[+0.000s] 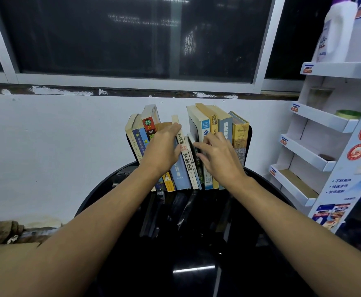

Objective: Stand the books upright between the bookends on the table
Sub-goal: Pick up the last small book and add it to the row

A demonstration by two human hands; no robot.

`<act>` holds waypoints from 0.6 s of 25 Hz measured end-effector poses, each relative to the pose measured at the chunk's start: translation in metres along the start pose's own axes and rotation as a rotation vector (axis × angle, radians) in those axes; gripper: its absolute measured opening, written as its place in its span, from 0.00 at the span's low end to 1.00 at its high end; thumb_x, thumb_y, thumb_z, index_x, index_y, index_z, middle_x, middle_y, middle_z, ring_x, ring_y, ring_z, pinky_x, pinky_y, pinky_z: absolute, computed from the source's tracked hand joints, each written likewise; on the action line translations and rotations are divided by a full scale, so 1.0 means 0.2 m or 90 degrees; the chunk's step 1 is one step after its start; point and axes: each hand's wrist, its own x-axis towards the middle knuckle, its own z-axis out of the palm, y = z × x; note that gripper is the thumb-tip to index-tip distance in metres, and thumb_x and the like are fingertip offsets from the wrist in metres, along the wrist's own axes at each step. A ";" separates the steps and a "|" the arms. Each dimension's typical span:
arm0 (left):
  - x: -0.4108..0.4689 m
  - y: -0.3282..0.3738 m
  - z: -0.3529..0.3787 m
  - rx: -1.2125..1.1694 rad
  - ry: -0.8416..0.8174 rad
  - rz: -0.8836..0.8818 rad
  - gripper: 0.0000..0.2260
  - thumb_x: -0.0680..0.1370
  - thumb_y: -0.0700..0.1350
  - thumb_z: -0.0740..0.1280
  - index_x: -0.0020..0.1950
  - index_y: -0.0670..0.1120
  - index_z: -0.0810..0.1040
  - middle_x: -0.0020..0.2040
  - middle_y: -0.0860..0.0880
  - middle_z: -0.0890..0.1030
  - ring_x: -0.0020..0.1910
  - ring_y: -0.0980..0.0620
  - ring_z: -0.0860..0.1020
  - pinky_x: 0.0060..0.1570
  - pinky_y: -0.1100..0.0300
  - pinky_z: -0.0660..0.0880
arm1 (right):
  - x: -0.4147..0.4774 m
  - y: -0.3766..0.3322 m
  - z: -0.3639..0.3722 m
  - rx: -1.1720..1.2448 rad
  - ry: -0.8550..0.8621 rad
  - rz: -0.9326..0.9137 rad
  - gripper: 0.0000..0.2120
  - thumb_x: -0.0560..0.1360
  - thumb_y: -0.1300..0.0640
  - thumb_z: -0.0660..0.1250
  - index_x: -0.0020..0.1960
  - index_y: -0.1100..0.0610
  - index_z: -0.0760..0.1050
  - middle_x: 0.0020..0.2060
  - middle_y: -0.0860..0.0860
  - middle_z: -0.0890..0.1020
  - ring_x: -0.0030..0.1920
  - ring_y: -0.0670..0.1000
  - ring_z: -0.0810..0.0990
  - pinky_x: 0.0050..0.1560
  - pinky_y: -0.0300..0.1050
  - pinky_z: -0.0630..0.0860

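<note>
- Round black glossy table point(196, 264) against the white wall. At its far edge the books point(189, 166) stand in a row between two black bookends point(248, 144), one at each end.
- Left group leans left, right group leans right. A gap opens at the top in the middle of the row.
- Left hand point(164, 146) grips the left group from above: fingers over the upper edges, thumb on the pale blue book point(180, 171).
- Right hand point(218, 156) just beside it, apart from the left. Fingers bent, tips on the thin dark book point(197, 161); a true pinch cannot be told.
- White display shelf point(325, 118) on the right, with stepped trays. Top tray holds a white jug point(336, 33); a lower tray holds a green-rimmed round thing point(347, 114); the one below that, a small dark thing point(326, 157).
</note>
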 end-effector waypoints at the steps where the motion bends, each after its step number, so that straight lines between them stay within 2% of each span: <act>1: 0.00 0.00 0.00 -0.001 0.000 0.000 0.18 0.77 0.37 0.71 0.66 0.38 0.75 0.64 0.41 0.79 0.63 0.44 0.77 0.62 0.50 0.74 | 0.00 0.00 0.01 -0.008 0.001 0.003 0.18 0.71 0.62 0.77 0.60 0.58 0.82 0.45 0.52 0.78 0.48 0.54 0.73 0.43 0.52 0.73; 6: 0.01 0.00 0.01 -0.004 0.006 -0.001 0.18 0.76 0.37 0.72 0.66 0.39 0.75 0.63 0.42 0.79 0.62 0.44 0.77 0.62 0.50 0.74 | -0.01 -0.01 0.04 -0.043 0.004 0.010 0.18 0.71 0.60 0.78 0.60 0.57 0.83 0.44 0.52 0.78 0.48 0.55 0.73 0.43 0.51 0.69; 10: 0.01 0.00 0.02 0.007 0.006 -0.005 0.18 0.76 0.37 0.72 0.65 0.38 0.75 0.62 0.41 0.79 0.62 0.42 0.77 0.61 0.47 0.75 | -0.01 -0.01 0.06 -0.056 0.010 0.014 0.17 0.71 0.60 0.78 0.59 0.56 0.82 0.44 0.52 0.78 0.48 0.56 0.73 0.44 0.52 0.69; 15: 0.01 0.00 0.02 0.005 0.007 -0.007 0.18 0.77 0.37 0.71 0.66 0.38 0.75 0.63 0.41 0.79 0.63 0.43 0.77 0.62 0.49 0.73 | -0.02 0.00 0.06 -0.047 0.006 0.027 0.18 0.72 0.59 0.77 0.60 0.56 0.82 0.44 0.50 0.78 0.48 0.55 0.73 0.44 0.53 0.70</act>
